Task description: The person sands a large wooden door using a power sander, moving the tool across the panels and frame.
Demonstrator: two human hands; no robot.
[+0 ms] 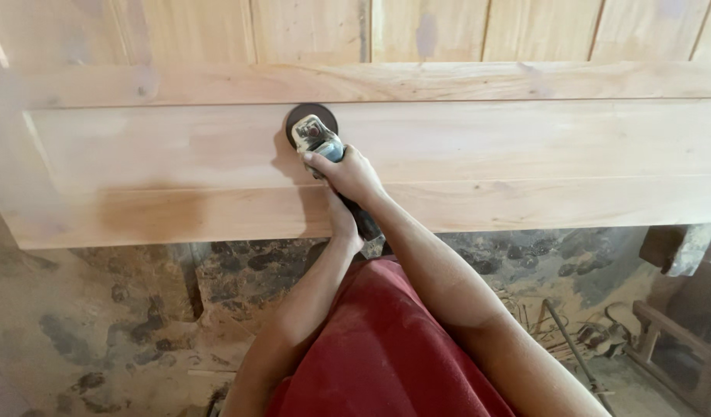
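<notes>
A hand-held disc sander [315,136] with a dark round disc and a dusty grey head rests on the raised panel of a large pale wooden door [525,147] lying flat. My right hand [348,174] grips the front of the sander's body, just behind the head. My left hand [345,228] holds the dark rear handle at the door's near edge, partly hidden under my right wrist. The disc sits at the groove between the panel and the upper rail.
Below the door's near edge is a dusty, stained floor [101,324]. Cables and thin metal rods [572,340] lie on the floor at the right, beside a dark wooden frame [680,332]. My red garment [379,347] fills the lower middle.
</notes>
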